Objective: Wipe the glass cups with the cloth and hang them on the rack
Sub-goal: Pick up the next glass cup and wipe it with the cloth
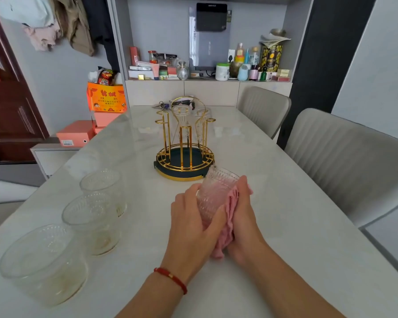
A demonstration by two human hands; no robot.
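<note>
Our left hand (194,216) curls round a ribbed clear glass cup (213,193), tilted; our right hand (241,216) presses a crumpled pink cloth (226,228) against it. Just beyond: gold wire rack on dark round tray (184,143), two cups hanging. Near left, three upright clear glass cups (94,216), empty. Pale marble table (285,203); grey chairs (345,161) right.

Pale marble table (274,203), gold rack (184,154), three glass cups (102,189) (upright)

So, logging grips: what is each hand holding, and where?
Left hand grips the glass cup round its side; right hand presses the pink cloth against it.
</note>
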